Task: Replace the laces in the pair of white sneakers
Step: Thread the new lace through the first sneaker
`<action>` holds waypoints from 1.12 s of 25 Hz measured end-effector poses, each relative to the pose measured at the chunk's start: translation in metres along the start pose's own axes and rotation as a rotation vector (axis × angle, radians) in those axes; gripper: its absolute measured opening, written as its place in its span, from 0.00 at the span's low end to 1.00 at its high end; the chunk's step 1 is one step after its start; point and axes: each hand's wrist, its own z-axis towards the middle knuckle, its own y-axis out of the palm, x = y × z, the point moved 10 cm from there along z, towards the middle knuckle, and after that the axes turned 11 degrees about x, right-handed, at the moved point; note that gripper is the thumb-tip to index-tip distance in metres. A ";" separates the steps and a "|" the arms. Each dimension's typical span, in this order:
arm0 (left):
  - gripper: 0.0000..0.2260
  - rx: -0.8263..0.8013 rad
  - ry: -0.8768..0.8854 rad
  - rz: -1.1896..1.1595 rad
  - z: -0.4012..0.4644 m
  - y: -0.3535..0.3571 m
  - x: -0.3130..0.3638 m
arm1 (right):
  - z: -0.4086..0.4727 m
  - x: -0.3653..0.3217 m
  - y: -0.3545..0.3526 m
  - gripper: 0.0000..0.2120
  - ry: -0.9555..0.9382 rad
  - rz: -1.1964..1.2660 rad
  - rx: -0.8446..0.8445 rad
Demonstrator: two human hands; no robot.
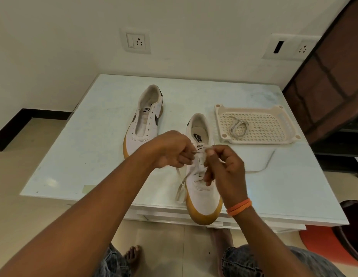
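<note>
Both hands pinch a flat white lace (183,181) over the near sneaker (202,188), left hand (174,149) and right hand (224,166) curled on it above the tongue; smooth white upper, gum sole, toe over the glossy table (90,136) edge. The far sneaker (146,118) lies unlaced, and a coiled lace (239,127) rests in a perforated cream tray (274,124).
</note>
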 end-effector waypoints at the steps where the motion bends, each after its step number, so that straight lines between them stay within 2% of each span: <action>1: 0.07 0.099 0.083 0.235 0.002 -0.012 0.004 | 0.002 0.020 -0.005 0.06 0.269 0.172 0.045; 2: 0.06 0.147 0.140 0.440 0.003 -0.019 0.006 | 0.002 0.035 -0.009 0.06 0.451 0.279 0.090; 3: 0.05 0.140 0.158 0.578 0.003 -0.022 0.005 | 0.003 0.044 -0.015 0.06 0.546 0.312 0.123; 6: 0.07 0.026 0.059 0.725 0.001 -0.029 -0.013 | 0.004 0.052 -0.024 0.06 0.620 0.311 0.170; 9: 0.09 0.049 0.017 0.792 0.001 -0.039 -0.017 | -0.001 0.056 -0.017 0.04 0.648 0.297 0.137; 11: 0.08 0.197 0.047 0.890 0.001 -0.051 -0.010 | -0.002 0.054 -0.011 0.03 0.602 0.204 0.070; 13: 0.05 0.443 0.139 1.135 -0.007 -0.073 0.009 | -0.006 0.049 -0.001 0.04 0.545 0.132 -0.009; 15: 0.04 0.644 0.134 1.267 -0.018 -0.092 0.021 | -0.010 0.046 0.007 0.05 0.511 0.093 -0.074; 17: 0.03 0.734 0.095 1.265 -0.023 -0.101 0.024 | -0.013 0.044 0.012 0.05 0.486 0.051 -0.119; 19: 0.03 0.775 0.172 1.212 -0.020 -0.095 0.029 | -0.013 0.045 0.012 0.05 0.469 0.017 -0.132; 21: 0.06 0.687 0.396 1.032 -0.012 -0.071 0.039 | -0.011 0.046 0.010 0.06 0.465 -0.007 -0.131; 23: 0.10 0.410 0.654 0.740 -0.015 -0.026 0.052 | -0.010 0.045 0.010 0.07 0.451 -0.020 -0.140; 24: 0.09 0.281 0.718 0.631 -0.022 -0.004 0.056 | -0.008 0.045 0.010 0.07 0.440 -0.020 -0.143; 26: 0.08 0.174 0.741 0.557 -0.028 0.022 0.056 | -0.006 0.043 0.008 0.05 0.407 -0.031 -0.148; 28: 0.07 0.198 0.713 0.546 -0.022 0.026 0.050 | -0.004 0.039 0.008 0.05 0.330 -0.104 -0.162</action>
